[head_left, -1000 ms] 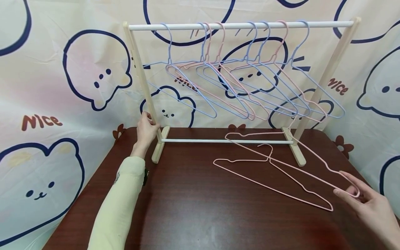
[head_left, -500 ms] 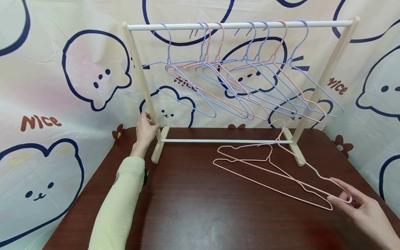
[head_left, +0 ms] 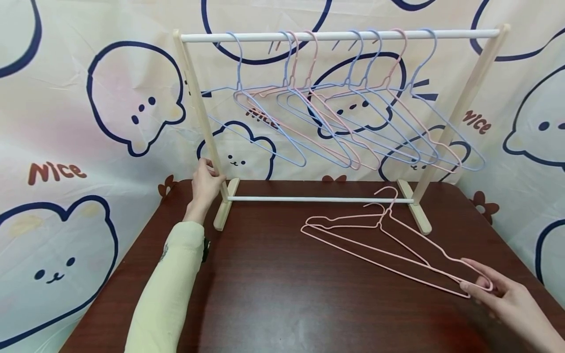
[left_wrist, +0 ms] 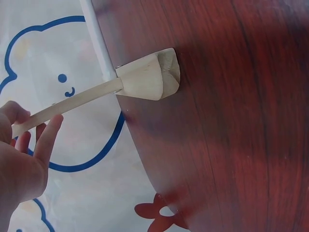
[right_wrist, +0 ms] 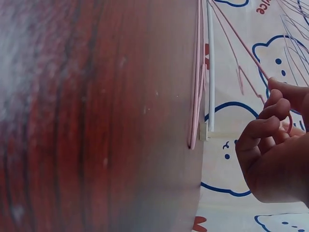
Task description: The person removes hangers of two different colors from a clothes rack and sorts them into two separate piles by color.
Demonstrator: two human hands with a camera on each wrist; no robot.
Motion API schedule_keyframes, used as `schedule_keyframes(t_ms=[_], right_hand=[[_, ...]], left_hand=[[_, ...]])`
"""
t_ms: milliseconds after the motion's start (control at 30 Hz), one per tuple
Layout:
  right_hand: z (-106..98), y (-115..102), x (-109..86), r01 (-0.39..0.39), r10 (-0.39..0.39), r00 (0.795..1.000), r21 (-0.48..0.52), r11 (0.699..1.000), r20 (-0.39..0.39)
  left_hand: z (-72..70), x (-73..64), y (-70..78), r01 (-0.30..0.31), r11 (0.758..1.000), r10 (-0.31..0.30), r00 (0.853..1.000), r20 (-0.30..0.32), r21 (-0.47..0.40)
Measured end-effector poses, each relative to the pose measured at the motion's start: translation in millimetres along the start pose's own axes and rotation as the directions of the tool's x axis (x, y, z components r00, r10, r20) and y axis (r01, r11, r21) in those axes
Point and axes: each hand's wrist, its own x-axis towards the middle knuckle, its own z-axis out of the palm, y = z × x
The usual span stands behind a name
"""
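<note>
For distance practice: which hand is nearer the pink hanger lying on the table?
Right: the right hand is near the right end of that pink hanger; the left hand, farther off, grips the rack's left upright.

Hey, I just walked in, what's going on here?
A person's left hand grips the pale wooden left upright of a white-railed clothes rack. Their right hand holds one end of a thin pink hanger, which visually overlaps a second thin pink hanger lying on the dark brown wood-grain table; whether the two touch is unclear. Thin blue and pink hangers hang from the rack's round white top rod.
</note>
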Motion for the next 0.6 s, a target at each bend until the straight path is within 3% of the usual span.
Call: schedule_keyframes(t_ms=[233, 467, 600], right_hand=[[2, 6, 6.0, -0.075, 0.077, 0.989, -0.017, 0.997, 0.124], [0, 13, 10.7, 0.011, 0.001, 0.993, -0.108, 0.994, 0.114], [-2, 19, 14.3, -0.010, 0.029, 0.982, -0.098, 0.995, 0.187]], left_hand=[[0.0, -0.5, -3.1, -0.012, 1.000, 0.012, 1.000, -0.002, -0.008], [-0.3, -0.8, -2.0, -0.018, 1.000, 0.018, 1.000, -0.005, -0.008], [-0.9, -0.4, -0.4, -0.017, 1.000, 0.017, 1.000, -0.004, -0.006]])
